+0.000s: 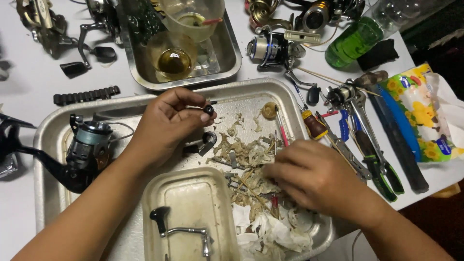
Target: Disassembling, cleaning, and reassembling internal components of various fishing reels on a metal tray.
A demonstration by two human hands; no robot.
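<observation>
Table: a white table (34, 82) full of fishing reel parts and tools.
Big tray: a metal tray (285, 94) sits in the middle and keeps small bits from rolling away.
Left hand: the left hand (166, 123) is up over the big tray, fingers closed on a small black part (209, 109), pinched at the fingertips so it can be looked at.
Right hand: the right hand (314, 176) is palm down on a pile of dirty paper scraps (246, 154); I cannot tell if it holds anything.
Reel body: a dark reel (87, 150) lies in the tray's left end, near the left arm.
Small tray: a smaller tray (193, 193) holds a reel handle (181, 231), kept apart from the mess.
Tools: pliers (374, 154) and a screwdriver (314, 124) lie just right of the big tray, close to the right hand.
</observation>
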